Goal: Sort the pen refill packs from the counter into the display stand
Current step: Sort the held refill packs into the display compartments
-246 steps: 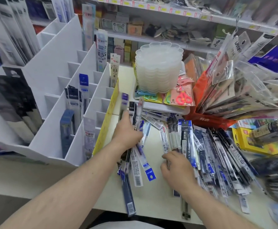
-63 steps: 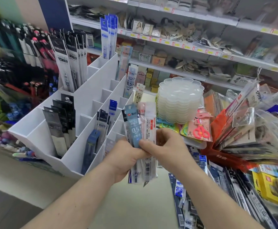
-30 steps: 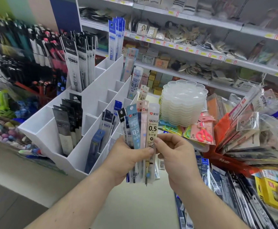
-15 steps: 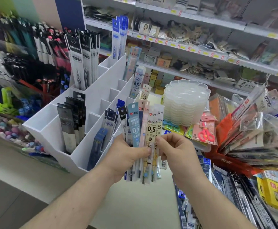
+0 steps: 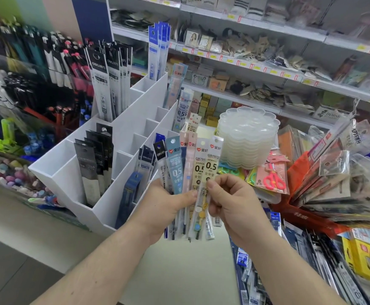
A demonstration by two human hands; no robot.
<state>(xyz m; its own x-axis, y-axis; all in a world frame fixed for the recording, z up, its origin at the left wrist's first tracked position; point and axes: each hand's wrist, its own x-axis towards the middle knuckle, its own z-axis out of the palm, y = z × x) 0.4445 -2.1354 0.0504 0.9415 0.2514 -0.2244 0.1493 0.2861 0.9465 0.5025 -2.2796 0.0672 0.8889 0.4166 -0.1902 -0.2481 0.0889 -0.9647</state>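
Note:
My left hand (image 5: 164, 208) grips a fanned bunch of pen refill packs (image 5: 179, 164) upright in front of me. Its rightmost cream pack marked 0.5 (image 5: 211, 164) is pinched at the middle by my right hand (image 5: 234, 208). The white display stand (image 5: 126, 150) with stepped compartments sits just left of the bunch; some slots hold black, blue and pale packs, others are bare. More refill packs (image 5: 274, 260) lie loose on the counter at the lower right, partly hidden by my right forearm.
A stack of translucent scalloped trays (image 5: 249, 137) stands behind the bunch. Pink scissors packs (image 5: 272, 179) lie beside it. An orange-red box of fanned packets (image 5: 333, 183) and a yellow box (image 5: 366, 263) crowd the right. Store shelves (image 5: 245, 62) run behind; pen racks fill the left.
From the counter pile, both hands lifted a bunch of packs up to the stand. Over the last second my right hand has fanned them and drawn the rightmost cream pack slightly apart.

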